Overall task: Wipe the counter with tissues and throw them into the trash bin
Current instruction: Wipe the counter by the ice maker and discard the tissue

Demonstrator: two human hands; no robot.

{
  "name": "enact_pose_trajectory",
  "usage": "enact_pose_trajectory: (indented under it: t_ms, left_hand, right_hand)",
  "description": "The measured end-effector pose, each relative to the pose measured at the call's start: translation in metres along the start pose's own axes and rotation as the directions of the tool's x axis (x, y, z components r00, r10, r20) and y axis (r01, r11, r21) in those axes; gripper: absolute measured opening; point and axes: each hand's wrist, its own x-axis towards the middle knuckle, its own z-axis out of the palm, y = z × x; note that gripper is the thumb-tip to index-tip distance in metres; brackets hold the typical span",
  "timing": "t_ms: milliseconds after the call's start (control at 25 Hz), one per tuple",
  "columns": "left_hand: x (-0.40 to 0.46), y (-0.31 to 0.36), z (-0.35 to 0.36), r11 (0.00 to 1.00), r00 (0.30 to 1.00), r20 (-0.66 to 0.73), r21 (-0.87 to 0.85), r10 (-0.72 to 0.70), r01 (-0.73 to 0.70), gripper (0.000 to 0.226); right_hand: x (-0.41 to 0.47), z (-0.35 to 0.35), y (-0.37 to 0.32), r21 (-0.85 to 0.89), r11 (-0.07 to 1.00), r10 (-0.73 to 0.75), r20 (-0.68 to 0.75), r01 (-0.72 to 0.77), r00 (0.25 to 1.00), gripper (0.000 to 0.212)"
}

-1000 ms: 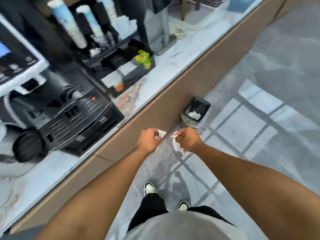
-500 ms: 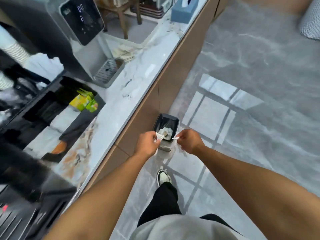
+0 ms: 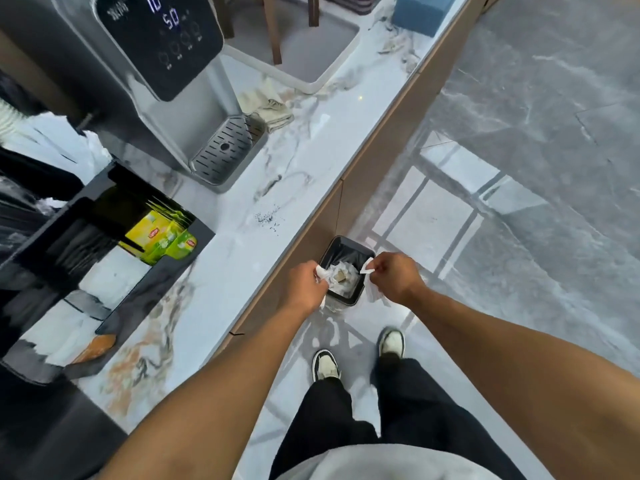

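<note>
A small black trash bin (image 3: 360, 250) stands on the floor against the counter front, with crumpled white tissues inside. My left hand (image 3: 304, 284) is closed on a white tissue (image 3: 320, 271) at the bin's left rim. My right hand (image 3: 394, 277) is closed on another white tissue (image 3: 371, 291), held over the bin's right rim. The marble counter (image 3: 242, 258) runs along the left; dark crumbs (image 3: 268, 216) lie on it near its edge.
A water dispenser (image 3: 166, 81) with a drip tray stands on the counter. A black organiser (image 3: 114, 244) holds yellow-green tea packets (image 3: 161, 237). A folded cloth (image 3: 273, 110), a sink (image 3: 311, 46) and a blue tissue box (image 3: 426, 10) lie farther along. My feet (image 3: 360, 355) stand on the grey floor.
I have walked along the counter toward the bin. Both hands, each holding a tissue, have moved apart and now sit over the bin's two sides.
</note>
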Motion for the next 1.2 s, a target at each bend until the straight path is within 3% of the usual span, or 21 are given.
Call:
enact_pose_trajectory:
  t_ms: [240, 360, 520, 680, 1080, 1200]
  left_hand:
    - [0.050, -0.003, 0.043, 0.970, 0.975, -0.021, -0.110, -0.220, 0.216, 0.011]
    - [0.084, -0.004, 0.078, 0.910, 0.923, -0.047, -0.193, -0.381, 0.366, 0.008]
    - [0.136, -0.012, 0.123, 0.828, 0.856, -0.062, -0.295, -0.514, 0.476, 0.011]
    - [0.172, -0.033, 0.169, 0.785, 0.815, -0.025, -0.284, -0.579, 0.550, 0.011]
    - [0.220, -0.112, 0.252, 0.806, 0.824, 0.073, -0.175, -0.562, 0.565, 0.021]
    - [0.223, -0.117, 0.260, 0.797, 0.825, 0.158, -0.214, -0.543, 0.565, 0.038]
  right_hand:
    - [0.096, 0.018, 0.024, -0.033, 0.999, 0.021, 0.152, -0.016, 0.988, 0.019]
    - [0.155, 0.029, 0.046, -0.020, 1.000, 0.020, 0.230, -0.015, 0.973, 0.023]
    - [0.220, 0.057, 0.078, 0.031, 0.989, 0.126, 0.294, -0.142, 0.947, 0.020]
    - [0.268, 0.097, 0.106, 0.077, 0.975, 0.172, 0.330, -0.208, 0.928, 0.017]
    - [0.321, 0.194, 0.168, 0.125, 0.965, 0.166, 0.391, -0.231, 0.905, 0.017]
    - [0.330, 0.203, 0.176, 0.173, 0.944, 0.185, 0.433, -0.282, 0.882, 0.033]
